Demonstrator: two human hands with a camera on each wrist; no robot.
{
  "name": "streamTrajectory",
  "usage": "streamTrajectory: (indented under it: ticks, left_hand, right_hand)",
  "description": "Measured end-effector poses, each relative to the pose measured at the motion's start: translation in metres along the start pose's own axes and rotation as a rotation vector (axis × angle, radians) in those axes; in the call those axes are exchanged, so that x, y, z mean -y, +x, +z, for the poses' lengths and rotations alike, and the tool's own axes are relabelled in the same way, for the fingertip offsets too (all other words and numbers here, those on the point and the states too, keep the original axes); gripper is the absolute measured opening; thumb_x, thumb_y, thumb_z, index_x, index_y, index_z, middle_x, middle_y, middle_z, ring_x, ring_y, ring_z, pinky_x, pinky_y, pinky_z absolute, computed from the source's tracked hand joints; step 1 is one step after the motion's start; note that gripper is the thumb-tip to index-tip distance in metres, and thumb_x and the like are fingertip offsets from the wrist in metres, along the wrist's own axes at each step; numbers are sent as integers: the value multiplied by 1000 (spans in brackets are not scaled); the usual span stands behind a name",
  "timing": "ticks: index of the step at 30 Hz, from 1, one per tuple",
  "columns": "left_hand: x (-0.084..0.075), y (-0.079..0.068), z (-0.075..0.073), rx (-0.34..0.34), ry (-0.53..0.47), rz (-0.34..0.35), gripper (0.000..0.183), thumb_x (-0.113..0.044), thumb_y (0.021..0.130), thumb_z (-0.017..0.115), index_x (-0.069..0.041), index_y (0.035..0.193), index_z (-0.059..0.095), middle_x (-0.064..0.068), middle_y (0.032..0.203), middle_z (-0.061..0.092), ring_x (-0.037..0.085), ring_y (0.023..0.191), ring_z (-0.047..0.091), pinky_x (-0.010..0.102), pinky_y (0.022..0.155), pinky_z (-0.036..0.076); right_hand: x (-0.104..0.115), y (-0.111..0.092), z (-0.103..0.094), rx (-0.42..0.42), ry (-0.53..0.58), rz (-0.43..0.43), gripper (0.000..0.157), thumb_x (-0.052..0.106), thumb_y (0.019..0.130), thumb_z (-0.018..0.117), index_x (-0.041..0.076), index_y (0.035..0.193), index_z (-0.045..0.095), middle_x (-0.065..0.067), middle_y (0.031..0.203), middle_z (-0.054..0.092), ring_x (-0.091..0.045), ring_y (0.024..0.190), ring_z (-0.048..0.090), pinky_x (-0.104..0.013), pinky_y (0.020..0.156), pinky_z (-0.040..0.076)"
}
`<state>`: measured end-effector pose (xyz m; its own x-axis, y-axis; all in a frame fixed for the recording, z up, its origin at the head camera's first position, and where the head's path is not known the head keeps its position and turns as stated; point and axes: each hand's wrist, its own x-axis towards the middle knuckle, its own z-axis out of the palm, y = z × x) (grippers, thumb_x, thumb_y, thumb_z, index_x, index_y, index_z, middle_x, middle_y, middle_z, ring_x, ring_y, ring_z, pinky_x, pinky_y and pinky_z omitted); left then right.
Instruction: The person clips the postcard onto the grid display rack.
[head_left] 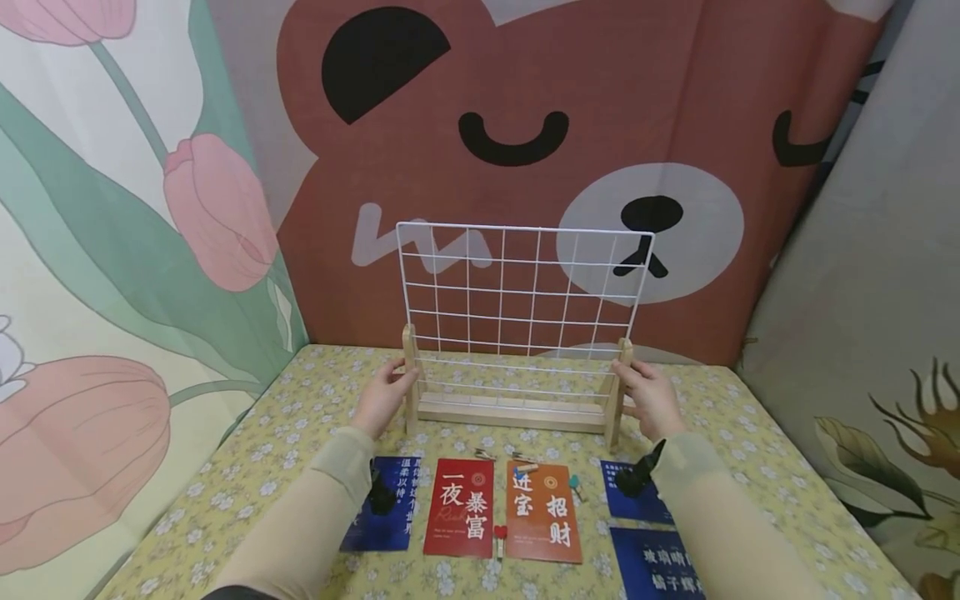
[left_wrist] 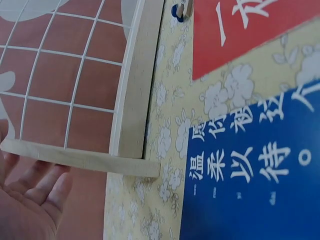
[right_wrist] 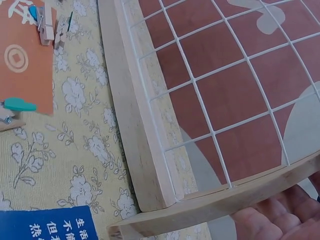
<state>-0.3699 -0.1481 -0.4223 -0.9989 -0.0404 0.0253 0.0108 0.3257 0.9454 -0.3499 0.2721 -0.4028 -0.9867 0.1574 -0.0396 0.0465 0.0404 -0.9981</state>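
Observation:
A white wire grid panel (head_left: 521,287) stands upright in a wooden stand (head_left: 510,412) near the back of the table. My left hand (head_left: 382,396) holds the stand's left wooden upright (left_wrist: 85,159), thumb on the near side and fingers behind it. At the other end, my right hand (head_left: 648,396) grips the right upright (head_left: 617,392) in the same way, its fingers (right_wrist: 270,220) showing past the wood. In front of the stand lie a red card (head_left: 459,508), an orange card (head_left: 543,521) and several blue cards (left_wrist: 250,165) with white writing.
Small wooden clothespins lie around the cards, among them one with a red heart (head_left: 500,540) and one with a teal top (right_wrist: 20,104). A yellow floral cloth (head_left: 300,400) covers the table. Behind hangs a brown bear-print curtain (head_left: 525,83).

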Motion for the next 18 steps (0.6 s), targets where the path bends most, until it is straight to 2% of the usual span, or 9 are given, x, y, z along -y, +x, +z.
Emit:
streamTrajectory:
  ticks: [2, 8, 18]
  left_hand:
    - [0, 0, -1, 8, 8, 7, 61, -43, 96, 56, -15, 147, 36, 18, 135, 49, 34, 122, 50, 53, 99, 41]
    - [0, -1, -3, 27, 24, 11, 61, -43, 97, 55, -16, 148, 35, 17, 136, 49, 34, 123, 49, 54, 100, 40]
    - [1, -7, -7, 32, -11, 21, 62, -42, 97, 56, -15, 149, 34, 20, 136, 48, 35, 125, 47, 54, 104, 36]
  right_hand:
    - [1, 0, 0, -4, 0, 5, 81, 54, 91, 58, 12, 153, 26, -16, 154, 28, -36, 140, 28, -59, 103, 34]
    - [1, -1, 3, -13, -27, -2, 90, 67, 86, 51, 12, 153, 25, -16, 155, 26, -37, 140, 26, -60, 105, 30]
    - [-1, -8, 6, 24, -11, -37, 89, 68, 88, 46, 12, 153, 25, -17, 154, 27, -36, 139, 29, -61, 105, 31]
